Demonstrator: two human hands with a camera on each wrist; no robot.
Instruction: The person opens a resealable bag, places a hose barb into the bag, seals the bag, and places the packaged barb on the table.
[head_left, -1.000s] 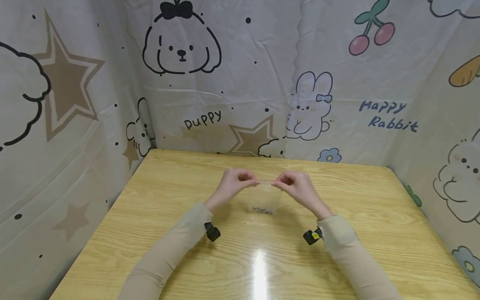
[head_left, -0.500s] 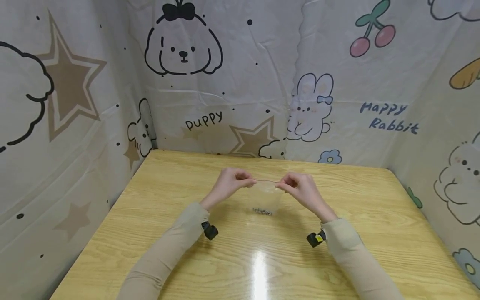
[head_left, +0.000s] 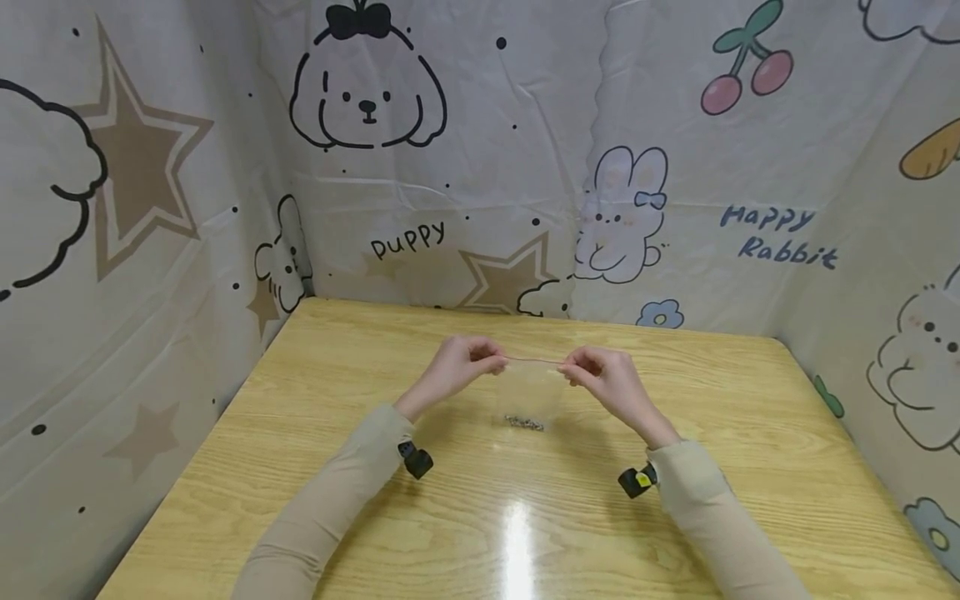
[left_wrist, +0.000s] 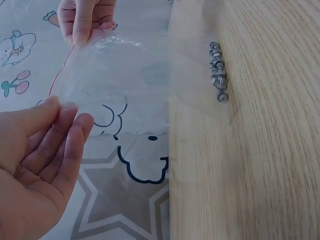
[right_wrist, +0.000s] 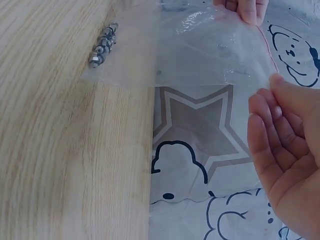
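A clear zip bag (head_left: 531, 392) with a thin red line along its top hangs between my two hands over the middle of the table. My left hand (head_left: 465, 365) pinches one top corner between thumb and finger. At the other top corner, my right hand (head_left: 603, 373) pinches the bag in the same way. Small shiny metal parts (left_wrist: 218, 72), like screws or nuts, lie in a row along the bag's bottom edge. The right wrist view also shows the metal parts (right_wrist: 103, 46) through the plastic. Whether the bag's bottom touches the table cannot be told.
The wood-grain table (head_left: 337, 500) stretches out on all sides of the hands. A printed cloth (head_left: 450, 167) with cartoon animals and stars hangs behind it and at both sides. Dark cameras sit on both wrists, the left camera (head_left: 417, 462) and the right camera (head_left: 636, 481).
My hands have moved slightly apart, the left to the left and the right to the right. More of the bag's red top line shows between them, and both still pinch it.
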